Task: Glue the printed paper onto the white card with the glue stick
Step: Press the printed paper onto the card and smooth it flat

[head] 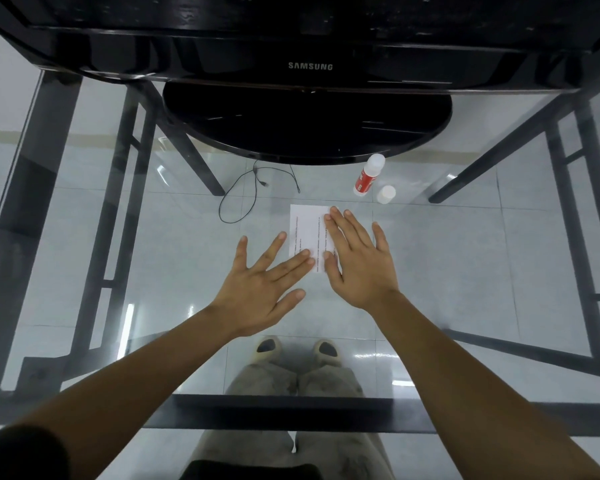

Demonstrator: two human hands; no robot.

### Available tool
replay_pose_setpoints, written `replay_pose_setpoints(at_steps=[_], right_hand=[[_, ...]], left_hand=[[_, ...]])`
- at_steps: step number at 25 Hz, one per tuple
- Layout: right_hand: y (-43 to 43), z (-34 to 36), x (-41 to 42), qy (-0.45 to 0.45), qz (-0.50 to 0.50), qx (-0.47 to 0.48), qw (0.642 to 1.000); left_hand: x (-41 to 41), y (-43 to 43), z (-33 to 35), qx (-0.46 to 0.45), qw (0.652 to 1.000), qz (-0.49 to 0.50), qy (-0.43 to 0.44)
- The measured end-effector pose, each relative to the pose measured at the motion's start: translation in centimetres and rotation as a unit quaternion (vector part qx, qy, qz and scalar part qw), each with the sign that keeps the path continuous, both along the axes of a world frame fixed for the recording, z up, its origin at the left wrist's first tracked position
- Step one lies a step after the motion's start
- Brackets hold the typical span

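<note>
Two bare hands lie flat, fingers spread wide, on a glass counter (447, 258), neither one grasping anything. The printed paper (307, 233) lies near the middle of the counter, its text lines running away from the person. The right hand (357, 261) rests palm down over the paper's right part, its fingertips reaching to the far right corner of the sheet and its thumb on the near edge. The left hand (262, 289) lies to the left and nearer the person, and only the tips of its fingers (303, 258) touch the paper's near left corner; its palm sits on bare glass. Whether a white card lies beneath the sheet cannot be told, as only one white rectangle shows.

The glue stick (368, 174), red-labelled with a white body, lies tilted on the counter beyond the paper's far right corner, well clear of both hands. Its white cap (386, 194) stands separately just beside it on the right. A black monitor (309, 64) on a rounded stand occupies the far edge of the counter. A thin black cable (243, 195) loops left of the paper's far edge.
</note>
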State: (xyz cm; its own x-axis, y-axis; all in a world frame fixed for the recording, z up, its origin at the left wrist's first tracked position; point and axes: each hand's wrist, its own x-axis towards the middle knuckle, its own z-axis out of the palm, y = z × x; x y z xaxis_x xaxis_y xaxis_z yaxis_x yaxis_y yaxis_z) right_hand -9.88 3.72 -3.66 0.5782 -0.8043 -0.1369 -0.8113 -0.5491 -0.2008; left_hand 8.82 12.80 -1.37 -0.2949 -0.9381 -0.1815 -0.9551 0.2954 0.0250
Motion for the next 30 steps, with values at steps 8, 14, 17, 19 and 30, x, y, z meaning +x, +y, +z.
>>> replay_pose_setpoints(at_steps=[8,14,17,19,30], right_hand=[[-0.1,0.1,0.0,0.001,0.002,-0.001,1.0],[-0.1,0.1,0.1,0.005,0.002,-0.001,1.0],[0.0,0.2,0.1,0.01,0.0,-0.002,1.0],[-0.1,0.2,0.1,0.013,0.002,0.0,1.0],[-0.1,0.3,0.0,0.022,0.004,0.0,1.0]], left_hand=[[-0.4,-0.5,0.6,-0.004,0.998,0.06,0.023],[0.3,0.2,0.0,-0.001,0.998,0.05,-0.025],[-0.4,0.0,0.8,0.001,0.997,0.079,-0.013],[-2.0,-0.9,0.9,0.03,0.995,0.096,-0.016],[-2.4,-1.5,-0.6,0.054,0.993,0.089,0.057]])
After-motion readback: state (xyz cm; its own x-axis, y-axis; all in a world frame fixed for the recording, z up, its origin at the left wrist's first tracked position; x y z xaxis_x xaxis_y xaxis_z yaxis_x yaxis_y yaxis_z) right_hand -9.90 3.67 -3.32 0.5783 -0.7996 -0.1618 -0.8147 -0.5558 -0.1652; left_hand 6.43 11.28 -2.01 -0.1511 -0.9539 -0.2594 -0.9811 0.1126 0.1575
